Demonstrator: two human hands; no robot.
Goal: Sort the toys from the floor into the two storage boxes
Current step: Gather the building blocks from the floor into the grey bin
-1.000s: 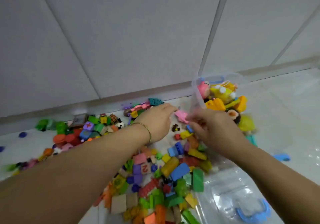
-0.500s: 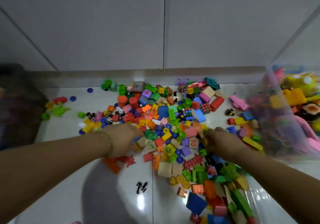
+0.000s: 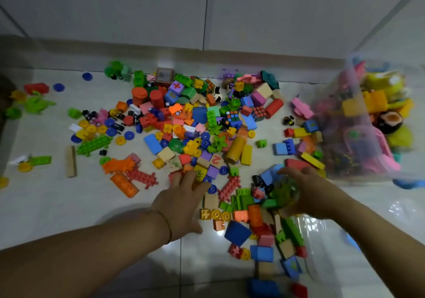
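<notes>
Since half a second back: my left hand (image 3: 181,203) has moved in from the bare floor (image 3: 46,205) onto the near edge of the toys (image 3: 184,125). My right hand (image 3: 315,194) has dropped toward me and now wraps a round green toy (image 3: 284,190).

Grip, left: fingers straight and spread, lying flat on small cubes, holding nothing.
Grip, right: fingers and thumb curled round the green toy. The frame is blurred here, so I cannot tell how firm the hold is.

Where things are: most toys are on the floor, ahead of and between both grips. The clear storage box (image 3: 333,113) stands just beyond and to the outside of the right grip, already well filled. I cannot make out a second box for certain. A clear plastic sheet (image 3: 326,233) lies under the right wrist.

Risks:
- The green toy looks smooth, translucent and ball-shaped. A loose cupped hold could let it roll out and scatter the bricks below.
- The left palm rests on studded bricks, so sweeping it sideways would push pieces away from the box.
- The box wall is thin and close to the right grip, and a hasty lift could knock it.

Materials: hard glossy plastic bricks with studs, e.g. an orange flat brick (image 3: 124,185). Matte wooden pieces: a yellow cylinder (image 3: 236,148) and a plain bar (image 3: 70,161). A stickered puzzle cube (image 3: 232,116). The floor is polished tile, so round parts will slide.
</notes>
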